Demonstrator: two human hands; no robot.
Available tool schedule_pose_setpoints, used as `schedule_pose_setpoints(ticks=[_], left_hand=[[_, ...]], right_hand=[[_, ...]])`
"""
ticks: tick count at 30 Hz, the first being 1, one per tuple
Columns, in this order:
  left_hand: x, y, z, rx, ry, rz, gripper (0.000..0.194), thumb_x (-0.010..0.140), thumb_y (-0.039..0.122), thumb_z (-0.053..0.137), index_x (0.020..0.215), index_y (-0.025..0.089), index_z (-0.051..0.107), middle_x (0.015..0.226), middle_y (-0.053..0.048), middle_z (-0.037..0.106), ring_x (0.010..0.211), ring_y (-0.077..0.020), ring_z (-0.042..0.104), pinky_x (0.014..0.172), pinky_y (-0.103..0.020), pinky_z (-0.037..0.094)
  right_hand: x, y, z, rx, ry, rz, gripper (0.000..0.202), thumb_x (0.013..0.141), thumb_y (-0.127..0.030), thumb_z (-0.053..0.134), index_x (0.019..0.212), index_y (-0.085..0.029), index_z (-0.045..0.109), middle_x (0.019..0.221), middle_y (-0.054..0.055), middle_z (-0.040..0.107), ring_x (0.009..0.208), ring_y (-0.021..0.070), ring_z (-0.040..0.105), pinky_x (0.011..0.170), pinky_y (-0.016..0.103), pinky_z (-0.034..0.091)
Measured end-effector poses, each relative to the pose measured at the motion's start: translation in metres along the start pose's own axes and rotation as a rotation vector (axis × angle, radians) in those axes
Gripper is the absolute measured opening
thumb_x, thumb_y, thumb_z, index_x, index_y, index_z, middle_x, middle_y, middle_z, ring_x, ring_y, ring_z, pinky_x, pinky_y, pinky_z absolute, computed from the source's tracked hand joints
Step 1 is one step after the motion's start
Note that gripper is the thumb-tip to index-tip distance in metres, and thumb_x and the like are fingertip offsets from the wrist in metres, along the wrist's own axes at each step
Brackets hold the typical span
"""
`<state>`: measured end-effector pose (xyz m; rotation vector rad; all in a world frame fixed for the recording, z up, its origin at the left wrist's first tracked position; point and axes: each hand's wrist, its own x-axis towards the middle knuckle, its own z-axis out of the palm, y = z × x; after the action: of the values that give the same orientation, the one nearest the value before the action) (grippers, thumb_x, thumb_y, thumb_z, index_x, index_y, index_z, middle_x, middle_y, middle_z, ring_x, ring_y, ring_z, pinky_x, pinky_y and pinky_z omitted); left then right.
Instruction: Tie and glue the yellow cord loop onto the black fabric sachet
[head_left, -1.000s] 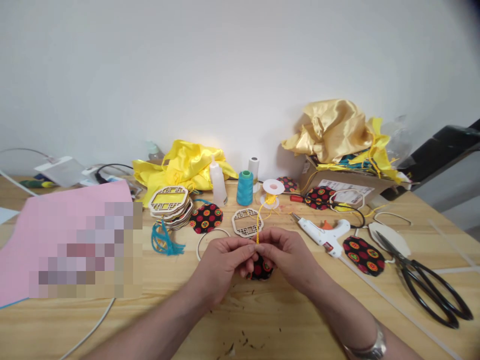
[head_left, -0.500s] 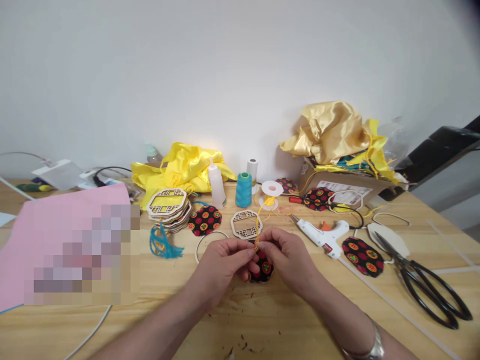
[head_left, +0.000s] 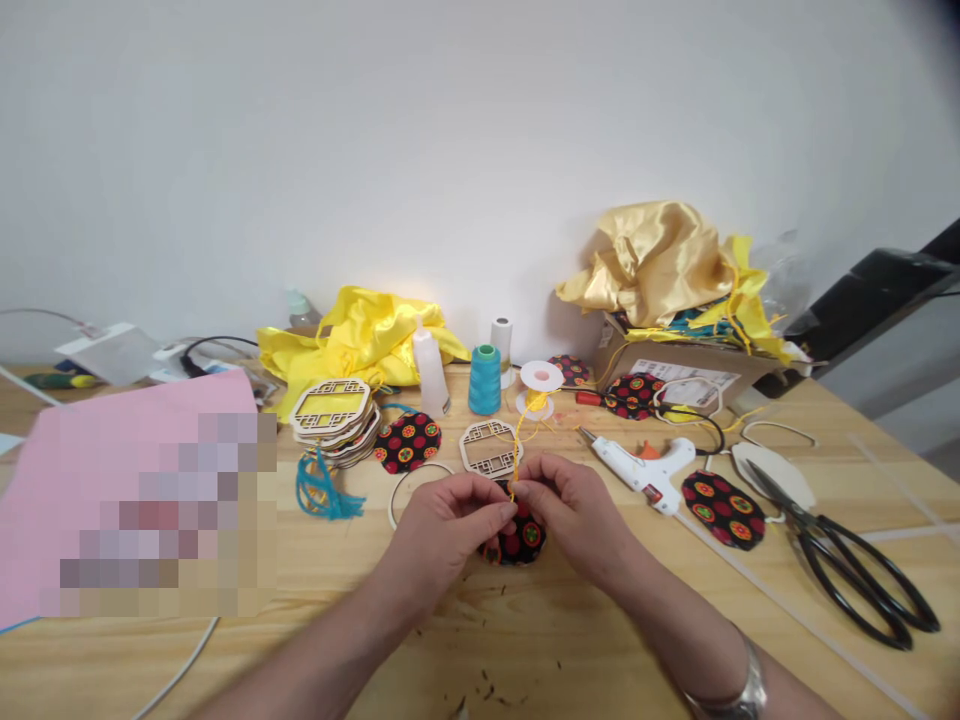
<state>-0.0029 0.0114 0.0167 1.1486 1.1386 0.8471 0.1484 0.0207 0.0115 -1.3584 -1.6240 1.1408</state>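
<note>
Between my fingertips is a yellow cord (head_left: 519, 440), which runs up to a white spool (head_left: 541, 376) behind. My left hand (head_left: 457, 515) pinches the cord from the left, thumb against forefinger. My right hand (head_left: 562, 500) pinches it from the right, very close to the left fingertips. Below them on the table lies a black fabric piece (head_left: 529, 540) with red and orange round flowers, partly covered by my left hand. Just behind the hands lies a wooden lattice frame (head_left: 491, 446). The cord's exact end is hidden by my fingers.
To the right lie a white glue gun (head_left: 645, 468), a flowered fabric piece (head_left: 724, 510) and large black scissors (head_left: 847, 570). Left are stacked lattice frames (head_left: 330, 405) and a teal tassel (head_left: 322, 490). Behind stand a teal thread cone (head_left: 485, 382), a bottle (head_left: 430, 370) and a cardboard box (head_left: 675, 375).
My left fingers have shifted slightly on the cord, uncovering more of the flowered fabric below. Both hands stay in nearly the same place. The whole view has moved a little.
</note>
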Motion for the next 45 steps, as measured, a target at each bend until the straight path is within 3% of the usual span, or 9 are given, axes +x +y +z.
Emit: schedule_pose_setpoints(ticks=[6, 12, 17, 22, 25, 30, 34, 45], left_hand=[[-0.001, -0.009, 0.0, 0.384, 0.091, 0.384, 0.012, 0.074, 0.017, 0.059, 0.076, 0.02, 0.07, 0.08, -0.003, 0.063, 0.076, -0.0161, 0.059, 0.07, -0.027, 0.046], [-0.001, -0.012, -0.001, 0.506, 0.109, 0.466, 0.016, 0.077, 0.015, 0.056, 0.079, 0.021, 0.07, 0.082, -0.003, 0.062, 0.077, -0.0156, 0.058, 0.07, -0.027, 0.046], [-0.005, -0.005, -0.001, 0.404, 0.049, 0.421, 0.014, 0.08, 0.021, 0.053, 0.078, 0.019, 0.066, 0.079, -0.003, 0.061, 0.075, -0.0156, 0.057, 0.069, -0.027, 0.045], [-0.003, -0.002, 0.0, 0.136, 0.043, 0.168, 0.014, 0.082, 0.028, 0.051, 0.085, 0.019, 0.062, 0.064, 0.002, 0.059, 0.06, -0.0118, 0.053, 0.057, -0.023, 0.044], [0.0, -0.001, 0.001, 0.128, 0.067, 0.085, 0.017, 0.076, 0.026, 0.058, 0.088, 0.018, 0.066, 0.065, 0.002, 0.062, 0.06, -0.0115, 0.054, 0.058, -0.022, 0.045], [0.0, 0.0, 0.0, 0.221, 0.129, 0.113, 0.017, 0.072, 0.024, 0.061, 0.083, 0.02, 0.072, 0.07, 0.0, 0.067, 0.064, -0.0138, 0.057, 0.061, -0.023, 0.046], [0.0, 0.002, -0.001, 0.263, 0.148, 0.146, 0.013, 0.07, 0.023, 0.061, 0.075, 0.021, 0.074, 0.062, 0.002, 0.065, 0.061, -0.0137, 0.057, 0.058, -0.023, 0.046], [-0.001, 0.005, -0.001, 0.229, 0.12, 0.114, 0.01, 0.07, 0.022, 0.062, 0.068, 0.018, 0.071, 0.06, 0.002, 0.063, 0.059, -0.0131, 0.054, 0.057, -0.023, 0.043]], right_hand=[[-0.001, -0.002, 0.0, 0.034, -0.013, 0.012, 0.012, 0.077, -0.019, 0.05, 0.067, -0.016, 0.055, 0.059, -0.002, 0.051, 0.056, 0.0106, 0.044, 0.052, 0.022, 0.036], [-0.001, 0.0, 0.0, 0.027, -0.016, -0.038, 0.01, 0.077, -0.016, 0.049, 0.069, -0.017, 0.056, 0.063, -0.001, 0.054, 0.06, 0.0112, 0.047, 0.056, 0.022, 0.038], [-0.002, 0.0, 0.0, 0.012, -0.022, -0.043, 0.01, 0.077, -0.015, 0.049, 0.072, -0.017, 0.057, 0.067, 0.0, 0.057, 0.062, 0.0122, 0.05, 0.058, 0.023, 0.04], [-0.002, 0.0, -0.001, -0.005, -0.019, -0.054, 0.011, 0.078, -0.015, 0.048, 0.073, -0.017, 0.058, 0.068, 0.0, 0.059, 0.064, 0.0126, 0.052, 0.06, 0.024, 0.04], [-0.002, 0.0, 0.0, -0.008, -0.017, -0.042, 0.01, 0.077, -0.016, 0.05, 0.073, -0.016, 0.059, 0.067, 0.0, 0.058, 0.063, 0.0123, 0.05, 0.058, 0.023, 0.04], [-0.002, -0.002, 0.0, 0.011, -0.016, -0.014, 0.009, 0.075, -0.015, 0.051, 0.071, -0.016, 0.059, 0.064, -0.001, 0.057, 0.061, 0.0116, 0.049, 0.057, 0.022, 0.039], [-0.002, -0.002, 0.0, 0.016, -0.017, -0.021, 0.01, 0.074, -0.014, 0.051, 0.071, -0.016, 0.06, 0.066, 0.0, 0.059, 0.063, 0.0121, 0.051, 0.059, 0.023, 0.04], [-0.002, -0.004, -0.002, -0.017, -0.033, -0.015, 0.008, 0.074, -0.016, 0.053, 0.068, -0.017, 0.058, 0.064, -0.001, 0.056, 0.062, 0.0122, 0.049, 0.059, 0.023, 0.038]])
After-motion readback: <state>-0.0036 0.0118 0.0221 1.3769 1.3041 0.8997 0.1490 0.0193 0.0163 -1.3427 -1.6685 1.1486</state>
